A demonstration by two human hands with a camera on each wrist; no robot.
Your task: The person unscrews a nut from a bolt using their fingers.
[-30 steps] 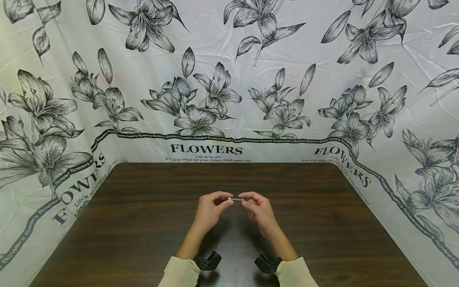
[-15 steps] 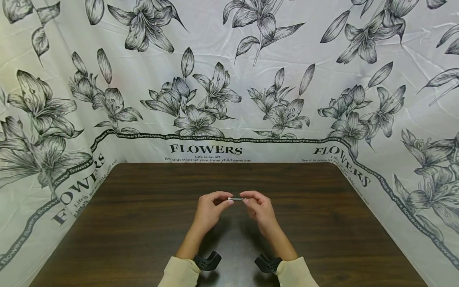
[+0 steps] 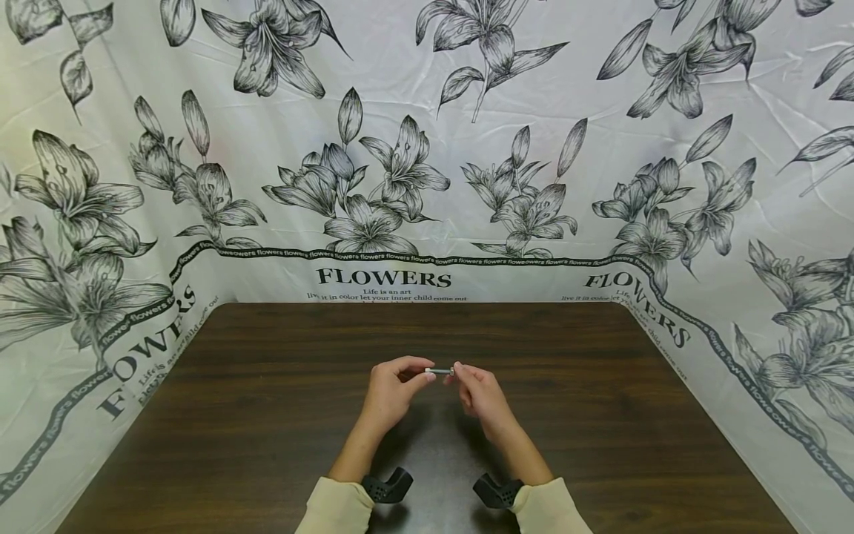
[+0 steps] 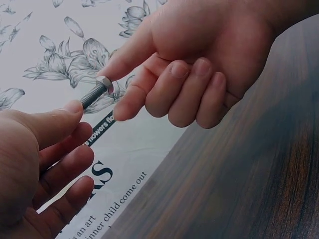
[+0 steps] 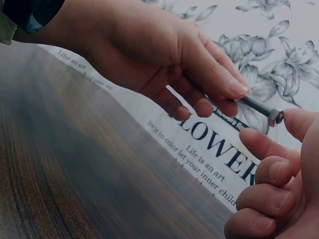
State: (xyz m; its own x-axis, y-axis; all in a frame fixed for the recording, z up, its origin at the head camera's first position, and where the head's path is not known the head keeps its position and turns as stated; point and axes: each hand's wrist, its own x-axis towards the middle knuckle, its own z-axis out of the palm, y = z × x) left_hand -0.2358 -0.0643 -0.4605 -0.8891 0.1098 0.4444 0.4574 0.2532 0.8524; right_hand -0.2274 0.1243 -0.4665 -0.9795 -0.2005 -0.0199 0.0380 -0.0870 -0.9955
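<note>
A grey threaded bolt (image 5: 256,104) is held level above the table, between the two hands. The left hand (image 3: 387,393) pinches one end between thumb and fingers, hiding that end. At the opposite end sits a silver hex nut (image 5: 274,117). The right hand (image 3: 485,400) has its thumb (image 5: 297,122) against the nut, while its index finger (image 5: 266,144) is extended below, apart from the nut. In the left wrist view the right hand's other fingers (image 4: 182,97) are loosely curled toward the palm.
A dark brown wood-grain table (image 3: 267,415) lies beneath the hands. White cloth (image 3: 454,208) printed with black flowers and lettering surrounds its back and sides. Each wrist wears a black camera mount (image 3: 387,486) near a pale yellow sleeve (image 3: 336,508).
The right thumb has slid upward over the nut and the right index finger has dropped below it, parting from their earlier pinch. The left hand stays in place, holding the bolt.
</note>
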